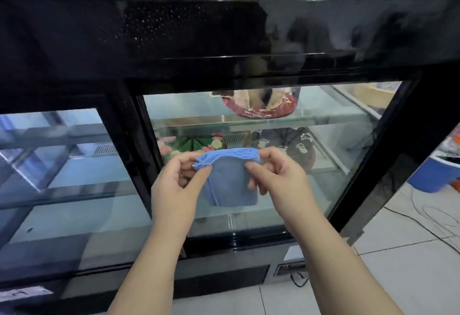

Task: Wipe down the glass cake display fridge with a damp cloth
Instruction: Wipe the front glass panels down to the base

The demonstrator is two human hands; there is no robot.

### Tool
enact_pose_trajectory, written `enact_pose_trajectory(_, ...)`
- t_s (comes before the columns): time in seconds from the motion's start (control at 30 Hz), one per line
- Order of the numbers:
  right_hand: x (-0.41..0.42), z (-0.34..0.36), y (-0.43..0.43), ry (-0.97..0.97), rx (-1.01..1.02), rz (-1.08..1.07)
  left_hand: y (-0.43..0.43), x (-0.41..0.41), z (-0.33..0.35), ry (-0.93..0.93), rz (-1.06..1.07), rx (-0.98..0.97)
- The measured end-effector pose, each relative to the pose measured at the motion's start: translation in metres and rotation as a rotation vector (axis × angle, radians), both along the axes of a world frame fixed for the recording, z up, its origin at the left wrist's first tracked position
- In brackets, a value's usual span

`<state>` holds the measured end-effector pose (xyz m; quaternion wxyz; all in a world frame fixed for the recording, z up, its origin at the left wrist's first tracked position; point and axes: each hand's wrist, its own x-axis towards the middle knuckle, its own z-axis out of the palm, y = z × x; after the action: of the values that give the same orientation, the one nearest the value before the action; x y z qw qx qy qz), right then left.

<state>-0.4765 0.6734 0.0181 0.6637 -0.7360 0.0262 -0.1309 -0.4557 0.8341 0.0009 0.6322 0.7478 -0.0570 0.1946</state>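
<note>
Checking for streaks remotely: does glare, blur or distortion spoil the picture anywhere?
Head view: the black top panel carries dark reflections that mask its surface. In the same view the glass door reads fairly clear, with a cake visible behind it. The head view's edges bow from the wide lens. The cloth, left hand and right hand look sharp.
</note>
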Motion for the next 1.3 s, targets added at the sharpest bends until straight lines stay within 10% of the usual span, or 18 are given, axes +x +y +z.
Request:
enact_pose_trajectory(0.57, 0.037, -0.140, -0.002, -0.559, 0.173, 0.132, 0.006, 0.049, -0.119, -0.633, 0.110, 0.278)
enact_pose_trajectory(0.77, 0.028, -0.162, -0.004, -0.620, 0.013, 0.172, 0.005, 0.030, -0.164, -0.334, -0.385, 0.013)
enact_pose_trajectory(0.93, 0.036, -0.214, -0.021, -0.440, -0.419, 0.033, -0.005, 0.035, -0.172, -0.264, -0.371, -0.022)
enact_pose_trajectory(1.1, 0.028, -0.269, -0.015, -0.113, -0.264, 0.346, 0.014, 0.031, -0.176, -0.305, -0.334, -0.133)
enact_pose_trajectory(1.3, 0.021, -0.223, -0.031, -0.377, -0.025, 0.294, 0.036, 0.015, -0.206, -0.247, -0.173, -0.260)
